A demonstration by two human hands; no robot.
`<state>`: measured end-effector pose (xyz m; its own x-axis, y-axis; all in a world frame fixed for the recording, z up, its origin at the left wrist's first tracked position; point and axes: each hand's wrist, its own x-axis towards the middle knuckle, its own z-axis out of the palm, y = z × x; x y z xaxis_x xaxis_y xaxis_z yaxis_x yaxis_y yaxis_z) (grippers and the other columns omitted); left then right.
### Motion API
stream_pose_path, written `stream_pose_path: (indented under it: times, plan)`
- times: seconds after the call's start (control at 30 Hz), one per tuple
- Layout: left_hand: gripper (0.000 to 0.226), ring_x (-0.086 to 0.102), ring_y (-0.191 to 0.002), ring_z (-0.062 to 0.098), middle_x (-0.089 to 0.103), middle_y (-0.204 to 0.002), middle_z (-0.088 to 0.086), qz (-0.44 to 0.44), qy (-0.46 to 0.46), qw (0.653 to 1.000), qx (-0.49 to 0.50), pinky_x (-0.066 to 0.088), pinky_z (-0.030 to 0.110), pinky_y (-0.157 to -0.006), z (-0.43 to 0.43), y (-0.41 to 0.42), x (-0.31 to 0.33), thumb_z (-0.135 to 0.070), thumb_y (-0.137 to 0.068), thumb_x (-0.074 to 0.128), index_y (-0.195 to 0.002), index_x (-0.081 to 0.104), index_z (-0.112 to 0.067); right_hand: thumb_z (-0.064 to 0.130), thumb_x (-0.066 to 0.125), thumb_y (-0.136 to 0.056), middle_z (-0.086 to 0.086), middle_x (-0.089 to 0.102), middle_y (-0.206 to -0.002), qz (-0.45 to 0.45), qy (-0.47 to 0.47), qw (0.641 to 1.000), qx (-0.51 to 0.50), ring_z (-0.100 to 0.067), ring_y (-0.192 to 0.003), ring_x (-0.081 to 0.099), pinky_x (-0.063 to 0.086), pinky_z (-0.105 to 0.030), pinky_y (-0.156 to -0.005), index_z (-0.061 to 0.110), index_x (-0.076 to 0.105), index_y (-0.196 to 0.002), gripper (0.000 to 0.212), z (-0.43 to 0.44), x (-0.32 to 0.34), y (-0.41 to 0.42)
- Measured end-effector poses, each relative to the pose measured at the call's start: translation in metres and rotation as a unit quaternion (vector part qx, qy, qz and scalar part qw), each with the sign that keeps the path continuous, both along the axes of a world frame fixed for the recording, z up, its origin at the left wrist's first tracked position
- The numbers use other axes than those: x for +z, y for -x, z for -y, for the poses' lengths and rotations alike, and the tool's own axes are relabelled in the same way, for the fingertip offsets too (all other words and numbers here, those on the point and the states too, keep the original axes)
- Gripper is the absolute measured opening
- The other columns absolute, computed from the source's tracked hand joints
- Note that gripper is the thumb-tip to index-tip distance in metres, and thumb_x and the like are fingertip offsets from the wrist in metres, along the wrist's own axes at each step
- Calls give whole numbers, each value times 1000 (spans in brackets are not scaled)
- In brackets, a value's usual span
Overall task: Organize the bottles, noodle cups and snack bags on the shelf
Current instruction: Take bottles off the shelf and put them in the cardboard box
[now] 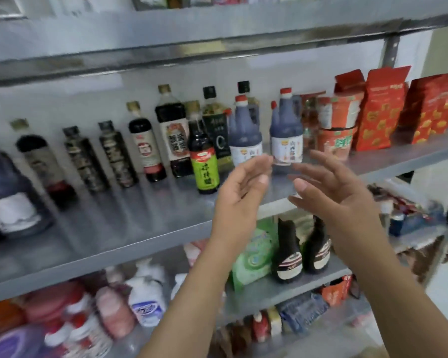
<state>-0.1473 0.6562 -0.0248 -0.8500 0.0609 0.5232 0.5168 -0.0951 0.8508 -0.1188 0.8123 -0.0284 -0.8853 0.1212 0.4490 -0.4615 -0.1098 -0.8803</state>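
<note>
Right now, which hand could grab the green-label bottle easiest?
Probably the left hand: it is open and hovers close beside the green-label bottle, while the right hand, also open, is farther off, with the left hand in between.

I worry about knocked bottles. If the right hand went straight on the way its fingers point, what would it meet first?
Most likely the rightmost red-capped dark jug, low on its front. The right hand is open and aimed there, though depth is unclear.
</note>
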Motion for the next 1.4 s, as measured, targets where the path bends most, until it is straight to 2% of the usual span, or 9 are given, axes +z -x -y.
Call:
stream_pose_path:
  times: [0.13, 0.33, 0.5, 0.67, 0.73, 0.9, 1.13, 1.3, 1.4]
  plan:
    - [29, 63, -121, 11, 69, -127, -1, -3, -11, 999, 44, 47, 28, -106, 75, -6, -5, -2, -100, 53, -123, 64, -17, 24, 72, -79, 4, 71, -123, 0, 7, 999, 40, -15, -115, 67, 55, -48, -97, 28, 56, -134, 57, 70, -1, 3]
    - [28, 64, -120, 11, 72, -120, -7, -2, -40, 996, 83, 48, 30, -105, 145, -2, -12, -14, -91, 56, -116, 66, -24, 22, 72, -77, 6, 72, -119, 9, -7, 996, 86, -11, -112, 67, 54, -46, -99, 28, 58, -131, 56, 145, -1, 19]
    - [34, 64, -120, 12, 71, -122, -3, -11, -38, 993, 113, 48, 25, -103, 178, 13, -8, 5, -98, 53, -117, 66, -20, 25, 74, -73, 3, 72, -119, 14, 4, 993, 119, -13, -111, 68, 53, -47, -101, 27, 59, -129, 59, 185, 6, 53]
    - [32, 64, -119, 11, 71, -123, 0, 6, -22, 985, 169, 48, 31, -107, 213, 35, 6, 4, -98, 54, -121, 65, -14, 15, 75, -76, 0, 71, -119, 11, 12, 989, 150, -7, -104, 69, 56, -30, -94, 18, 56, -135, 62, 224, 14, 93]
    - [31, 64, -118, 10, 71, -123, 0, 11, -11, 983, 182, 48, 30, -107, 225, 43, 7, 3, -98, 54, -122, 65, -13, 8, 73, -83, 3, 70, -118, 8, 8, 986, 167, -2, -102, 69, 55, -25, -94, 19, 56, -134, 55, 237, 11, 107]
    - [32, 64, -119, 11, 71, -123, -1, 28, 7, 979, 202, 48, 32, -108, 244, 57, -6, 3, -98, 54, -122, 65, -16, 8, 74, -84, 2, 70, -118, 14, -8, 982, 188, -7, -106, 68, 55, -35, -98, 31, 59, -121, 47, 263, -10, 126]
    - [34, 65, -117, 12, 71, -120, -4, 28, 28, 981, 188, 47, 37, -109, 271, 88, 6, 3, -98, 53, -115, 64, -23, 5, 72, -87, 2, 66, -121, 17, -37, 987, 153, 4, -98, 67, 53, -16, -91, 22, 54, -130, 50, 276, 0, 142]
    - [30, 65, -116, 12, 70, -121, 0, 33, 37, 985, 166, 48, 34, -108, 290, 109, 16, 2, -98, 53, -120, 63, -16, 7, 73, -87, 8, 67, -116, 25, -54, 992, 107, 0, -101, 67, 55, -22, -92, 32, 54, -121, 46, 280, 1, 148]
    - [30, 65, -116, 9, 69, -122, 1, 37, 42, 986, 158, 48, 33, -107, 301, 125, 23, 0, -99, 53, -124, 62, -14, 7, 73, -87, 8, 69, -112, 27, -60, 994, 87, -2, -102, 67, 53, -20, -88, 30, 55, -122, 46, 285, 2, 153]
